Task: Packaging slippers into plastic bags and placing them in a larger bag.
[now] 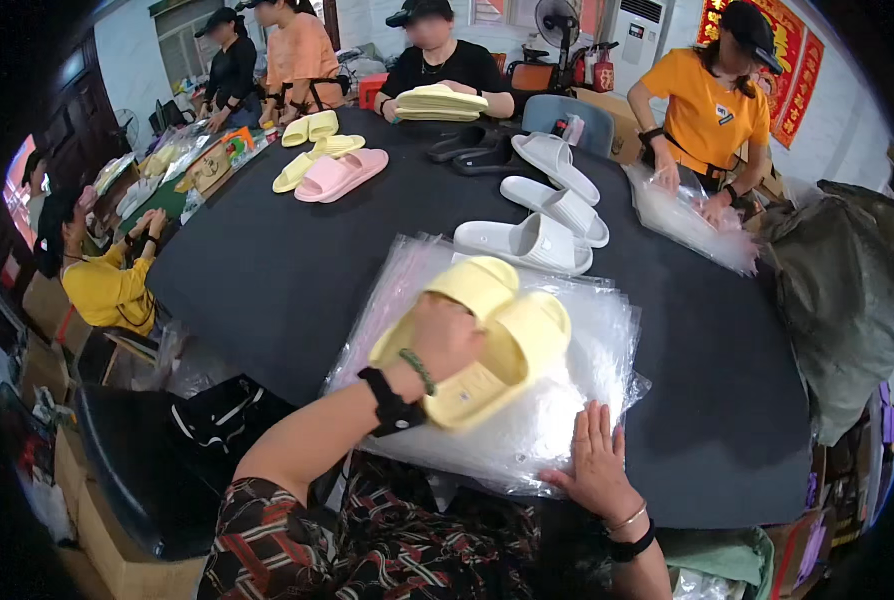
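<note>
Over the middle of a stack of clear plastic bags (607, 370), the left hand (447, 345) grasps a pair of yellow slippers (532, 335), its fingers curled in and blurred, so exactly which edges they grip cannot be told. The pair lies side by side under that hand and to its right, strapped ends pointing away from the person; whether the soles touch the bags is unclear. Behind the hand, its wrist wears a green beaded bracelet (417, 370) and a dark wristband (390, 402).

Nearer the person and to the right of the left hand, the right hand (599, 465) is spread flat, holding nothing, palm down on the near right corner of the bags.

Just beyond the left hand, past the bags' far edge, are white slippers (567, 212), and behind those, black slippers (495, 158). Farther off, to that hand's left, sit pink slippers (342, 175), all on a black table (712, 420). Straight across from the hands, a person in a black top (457, 68) holds a pale yellow stack (439, 103); to their far right, a person in an orange top (707, 105) handles clear packaging (692, 215).
</note>
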